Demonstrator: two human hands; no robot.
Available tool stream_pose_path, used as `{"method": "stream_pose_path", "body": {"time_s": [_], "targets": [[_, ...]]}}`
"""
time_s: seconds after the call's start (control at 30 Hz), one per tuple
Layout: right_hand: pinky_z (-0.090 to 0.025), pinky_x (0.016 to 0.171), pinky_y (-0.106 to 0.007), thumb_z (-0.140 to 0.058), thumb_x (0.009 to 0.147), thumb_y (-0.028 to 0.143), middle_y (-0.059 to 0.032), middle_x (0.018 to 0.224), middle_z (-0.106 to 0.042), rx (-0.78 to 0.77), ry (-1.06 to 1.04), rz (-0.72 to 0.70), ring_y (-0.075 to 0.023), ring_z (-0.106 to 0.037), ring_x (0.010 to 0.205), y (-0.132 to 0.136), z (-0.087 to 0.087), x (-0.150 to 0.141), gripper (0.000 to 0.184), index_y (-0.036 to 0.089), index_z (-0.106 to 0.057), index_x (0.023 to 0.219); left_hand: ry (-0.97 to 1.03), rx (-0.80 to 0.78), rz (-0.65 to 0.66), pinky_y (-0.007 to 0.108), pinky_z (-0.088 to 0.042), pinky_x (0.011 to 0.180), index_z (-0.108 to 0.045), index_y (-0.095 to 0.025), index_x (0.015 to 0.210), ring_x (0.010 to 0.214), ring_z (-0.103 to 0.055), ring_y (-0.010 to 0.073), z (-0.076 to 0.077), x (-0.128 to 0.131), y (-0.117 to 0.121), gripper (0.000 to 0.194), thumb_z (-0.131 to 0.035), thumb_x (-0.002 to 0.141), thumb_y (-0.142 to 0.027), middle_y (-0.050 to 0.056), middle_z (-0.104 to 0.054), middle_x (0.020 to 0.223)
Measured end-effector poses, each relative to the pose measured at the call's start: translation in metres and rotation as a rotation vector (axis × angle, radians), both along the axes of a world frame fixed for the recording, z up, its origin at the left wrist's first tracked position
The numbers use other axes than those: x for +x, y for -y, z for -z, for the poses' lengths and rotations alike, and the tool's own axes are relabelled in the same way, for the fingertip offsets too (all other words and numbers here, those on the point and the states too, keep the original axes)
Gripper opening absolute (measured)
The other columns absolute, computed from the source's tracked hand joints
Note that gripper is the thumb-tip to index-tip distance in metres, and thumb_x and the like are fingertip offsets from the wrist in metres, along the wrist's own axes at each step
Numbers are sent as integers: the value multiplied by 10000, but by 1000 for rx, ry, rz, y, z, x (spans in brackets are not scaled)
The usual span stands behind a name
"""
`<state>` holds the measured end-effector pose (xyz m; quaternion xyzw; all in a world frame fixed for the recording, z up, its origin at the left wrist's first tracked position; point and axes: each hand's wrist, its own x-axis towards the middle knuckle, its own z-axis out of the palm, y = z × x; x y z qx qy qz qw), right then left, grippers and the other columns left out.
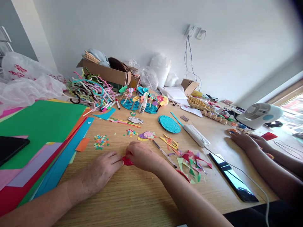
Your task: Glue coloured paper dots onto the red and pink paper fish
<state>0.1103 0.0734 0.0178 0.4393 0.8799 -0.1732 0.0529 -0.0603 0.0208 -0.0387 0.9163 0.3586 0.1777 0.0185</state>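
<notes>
A small red paper cut-out [128,161] lies low over the wooden table between my two hands. My right hand [143,156] is closed on it from above, the fingers bent in a pinch. My left hand [101,171] pinches its left edge with the fingertips; the thumb is hidden. Just beyond lie a pile of small coloured paper bits [101,142], a second small pile [131,132] and purple and pink fish cut-outs [146,135]. A pen [164,153] rests right of my right hand, with red and green paper scraps [193,165] further right.
Coloured paper sheets [49,119] cover the left side, a black phone [11,148] on them. Pipe cleaners [92,91], a glue bottle [143,106], blue discs [169,124] and a power strip [196,135] stand beyond. Another person's hands [245,142] work at right, near a tablet [233,176].
</notes>
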Motion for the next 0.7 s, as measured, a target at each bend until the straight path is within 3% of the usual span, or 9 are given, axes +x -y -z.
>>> {"method": "stream_pose_path", "body": {"time_s": [0.7], "targets": [[-378, 652, -217, -505, 784, 188, -46, 915, -664, 13, 2, 18, -149, -587, 829, 0, -1, 1, 190, 184, -688, 837, 2, 34, 8, 330, -525, 738, -620, -162, 927, 838, -582, 199, 2, 0, -1, 392, -287, 830, 21, 42, -648, 896]]}}
